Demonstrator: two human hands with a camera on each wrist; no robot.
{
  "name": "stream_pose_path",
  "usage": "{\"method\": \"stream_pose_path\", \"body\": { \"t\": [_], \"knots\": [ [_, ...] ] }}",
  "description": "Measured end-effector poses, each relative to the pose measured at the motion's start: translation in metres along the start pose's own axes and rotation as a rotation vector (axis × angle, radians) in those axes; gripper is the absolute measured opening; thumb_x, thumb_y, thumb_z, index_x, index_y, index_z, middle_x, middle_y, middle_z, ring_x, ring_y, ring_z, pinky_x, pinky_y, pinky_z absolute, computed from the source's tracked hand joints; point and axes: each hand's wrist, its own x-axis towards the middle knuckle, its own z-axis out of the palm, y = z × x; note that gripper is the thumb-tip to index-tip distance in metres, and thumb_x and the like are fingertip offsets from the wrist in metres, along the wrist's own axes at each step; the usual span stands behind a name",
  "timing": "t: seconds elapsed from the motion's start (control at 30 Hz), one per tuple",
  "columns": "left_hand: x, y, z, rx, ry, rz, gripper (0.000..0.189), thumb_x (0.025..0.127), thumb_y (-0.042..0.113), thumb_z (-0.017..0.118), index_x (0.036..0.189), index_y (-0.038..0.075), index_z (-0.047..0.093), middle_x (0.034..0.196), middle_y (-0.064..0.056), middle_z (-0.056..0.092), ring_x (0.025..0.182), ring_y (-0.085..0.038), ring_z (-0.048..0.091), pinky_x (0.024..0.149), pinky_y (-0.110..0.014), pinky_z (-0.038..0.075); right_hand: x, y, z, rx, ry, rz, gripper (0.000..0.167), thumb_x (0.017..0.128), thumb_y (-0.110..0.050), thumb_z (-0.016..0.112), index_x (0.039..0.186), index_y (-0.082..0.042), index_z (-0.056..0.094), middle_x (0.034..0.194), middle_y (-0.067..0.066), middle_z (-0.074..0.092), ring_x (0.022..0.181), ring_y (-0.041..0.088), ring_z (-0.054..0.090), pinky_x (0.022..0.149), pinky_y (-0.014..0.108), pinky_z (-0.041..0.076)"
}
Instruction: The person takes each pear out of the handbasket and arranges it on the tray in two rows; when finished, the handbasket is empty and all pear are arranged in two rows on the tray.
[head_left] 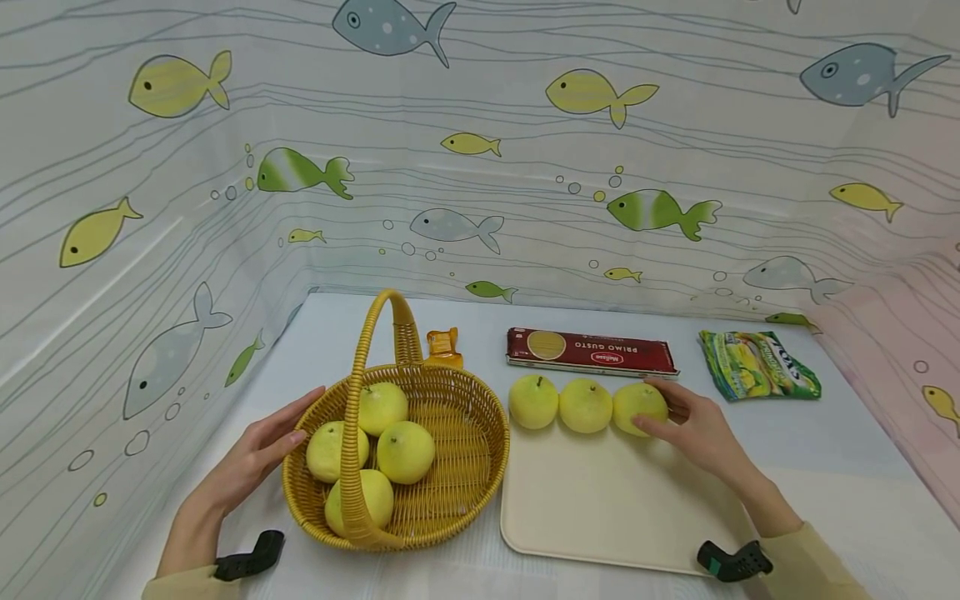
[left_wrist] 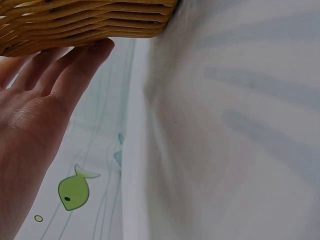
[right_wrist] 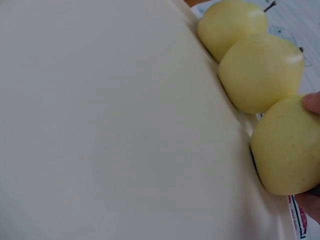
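Note:
A yellow wicker basket [head_left: 457,517] with a tall arched handle holds several pale yellow pears [head_left: 406,452] on its left side. Against the basket's left wall rests my left hand [head_left: 258,450], its fingers extended; in the left wrist view the fingertips [left_wrist: 102,47] touch the woven side. Three more pears stand in a row along the back edge of a cream tray [head_left: 615,508]. My right hand [head_left: 701,429] holds the rightmost pear [head_left: 637,404] between thumb and fingers. In the right wrist view that pear [right_wrist: 285,145] sits at the tray's edge, partly covered by the hand.
Behind the pears lies a dark red biscuit pack [head_left: 592,352]. A green and yellow snack bag [head_left: 759,365] is at the back right. Behind the basket sits a small orange packet [head_left: 445,346]. Fish-patterned walls [head_left: 480,192] enclose the white table at the back and sides.

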Motion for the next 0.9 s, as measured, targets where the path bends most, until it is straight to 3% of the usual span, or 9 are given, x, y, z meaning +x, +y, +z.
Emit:
{"method": "stream_pose_path", "body": {
  "t": [0.1,0.23,0.33,0.47,0.57,0.9],
  "knots": [
    [-0.0001,-0.0002,-0.0001,0.004,-0.002,0.006,0.055,0.105,0.003,0.040,0.157,-0.001,0.022,0.163,0.007,0.030,0.140,0.011,0.031,0.104,-0.008,0.034,-0.0004,-0.0007,0.0000,0.009,-0.003,0.004,0.065,0.089,-0.036,0.076,0.142,-0.006,0.054,0.140,0.021,0.057,0.120,0.039,0.062,0.096,0.044,0.053],
    [-0.0001,-0.0006,-0.0002,0.003,-0.001,0.006,0.055,0.105,0.002,0.040,0.157,-0.001,0.022,0.163,0.008,0.031,0.140,0.012,0.031,0.104,-0.008,0.034,-0.0007,0.0000,0.0004,0.010,-0.005,0.010,0.067,0.089,-0.037,0.076,0.143,-0.006,0.053,0.141,0.020,0.056,0.121,0.038,0.061,0.095,0.033,0.055],
    [-0.0001,-0.0009,-0.0002,0.003,-0.001,0.006,0.055,0.105,0.003,0.040,0.157,-0.001,0.022,0.162,0.009,0.031,0.140,0.012,0.031,0.104,-0.008,0.034,-0.0010,0.0002,0.0006,0.013,-0.006,0.017,0.068,0.089,-0.037,0.076,0.144,-0.006,0.052,0.142,0.021,0.055,0.122,0.039,0.060,0.097,0.036,0.054],
    [-0.0002,-0.0007,-0.0002,-0.002,0.000,0.002,0.055,0.105,0.003,0.040,0.157,-0.001,0.022,0.162,0.009,0.031,0.140,0.012,0.031,0.104,-0.008,0.034,-0.0022,0.0010,0.0030,0.026,-0.013,0.033,0.071,0.089,-0.039,0.076,0.146,-0.006,0.049,0.144,0.022,0.053,0.124,0.040,0.058,0.096,0.018,0.050],
    [-0.0005,-0.0005,-0.0001,-0.006,0.003,-0.004,0.055,0.105,0.003,0.040,0.157,-0.001,0.022,0.162,0.010,0.031,0.140,0.012,0.031,0.103,-0.008,0.034,-0.0028,0.0026,0.0060,0.027,-0.016,0.031,0.074,0.088,-0.040,0.077,0.147,-0.006,0.047,0.145,0.021,0.052,0.125,0.039,0.057,0.088,0.000,0.037],
    [0.0006,0.0015,0.0010,-0.002,0.010,-0.022,0.055,0.105,0.005,0.041,0.157,0.001,0.024,0.161,0.010,0.032,0.138,0.013,0.032,0.103,-0.008,0.035,-0.0060,0.0001,-0.0009,0.086,0.013,-0.017,0.073,0.085,-0.034,0.080,0.146,-0.007,0.048,0.144,0.017,0.054,0.134,0.039,0.050,0.095,0.001,0.037]
  ]
}}
